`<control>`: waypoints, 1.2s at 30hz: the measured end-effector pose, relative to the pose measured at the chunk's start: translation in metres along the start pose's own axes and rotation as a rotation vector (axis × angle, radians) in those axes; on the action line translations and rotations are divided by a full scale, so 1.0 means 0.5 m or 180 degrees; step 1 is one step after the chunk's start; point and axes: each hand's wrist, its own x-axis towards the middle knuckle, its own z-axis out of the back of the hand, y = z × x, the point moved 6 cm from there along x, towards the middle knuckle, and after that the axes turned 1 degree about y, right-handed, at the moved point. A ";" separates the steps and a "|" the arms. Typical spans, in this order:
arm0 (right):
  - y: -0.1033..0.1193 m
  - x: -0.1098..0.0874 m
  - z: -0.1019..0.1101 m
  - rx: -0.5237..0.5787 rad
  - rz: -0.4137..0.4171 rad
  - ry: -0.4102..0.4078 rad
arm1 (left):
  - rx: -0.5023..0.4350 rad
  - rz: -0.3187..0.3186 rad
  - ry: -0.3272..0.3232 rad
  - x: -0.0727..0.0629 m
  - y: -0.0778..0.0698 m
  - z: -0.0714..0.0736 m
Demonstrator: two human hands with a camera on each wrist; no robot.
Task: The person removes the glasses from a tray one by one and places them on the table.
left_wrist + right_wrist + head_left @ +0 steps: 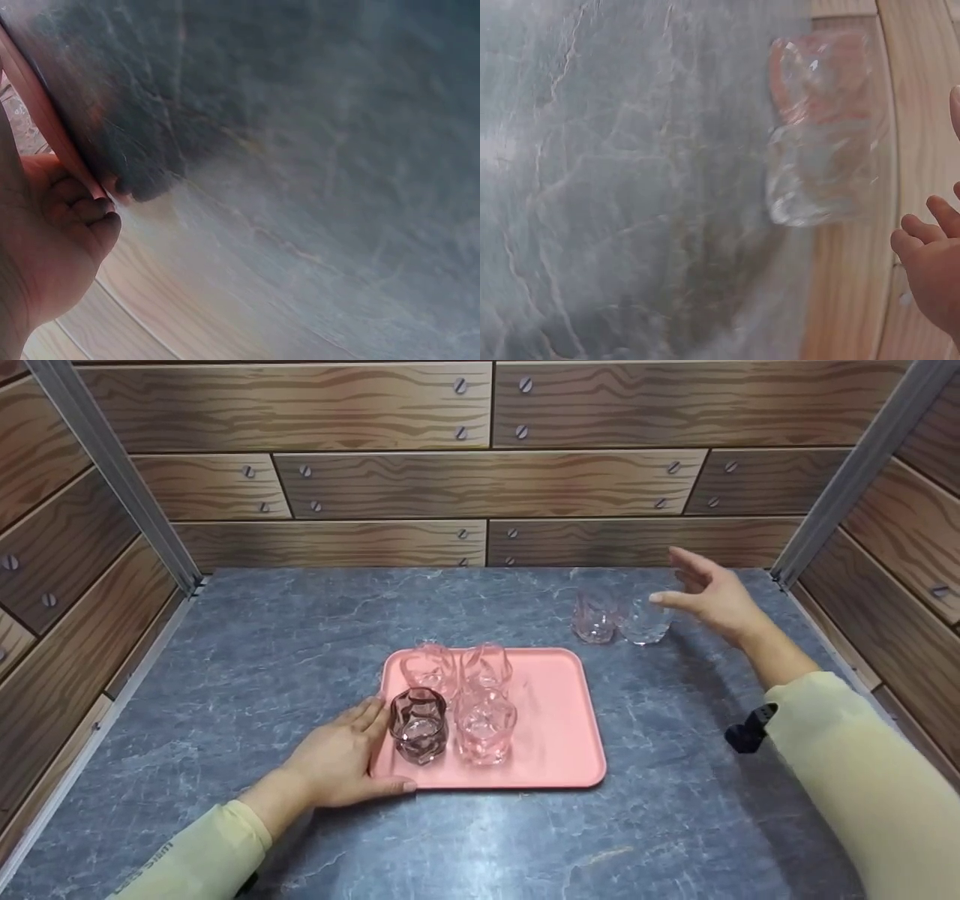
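Observation:
My left hand (341,754) holds the near-left corner of a pink tray (555,727), thumb at the front edge and fingers along the left side. In the left wrist view those fingers (75,202) curl at the tray's rim. Right beside them on the tray stands a dark smoky glass (420,727). Three pink-tinted glasses share the tray: one front (486,727), two behind it. My right hand (716,596) hovers empty, fingers spread, just right of a clear glass (643,622). A pale pink glass (595,619) stands against that one's left side.
Both loose glasses stand on the grey marbled table (262,675), beyond the tray's far right corner. Wood-patterned panels (487,484) wall the table at the back and sides, with metal posts (840,487) at the corners.

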 end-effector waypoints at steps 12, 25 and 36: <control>0.157 -0.044 -0.090 0.0253 0.0839 0.0057 | -0.0058 0.0024 -0.0049 -0.002 -0.001 0.005; 0.211 -0.066 -0.278 0.0510 0.1012 0.0819 | -0.0050 -0.0007 -0.0077 -0.005 0.000 0.000; 0.179 -0.056 -0.379 0.0371 0.0847 0.1307 | -0.0059 -0.0017 -0.0071 -0.001 -0.003 0.000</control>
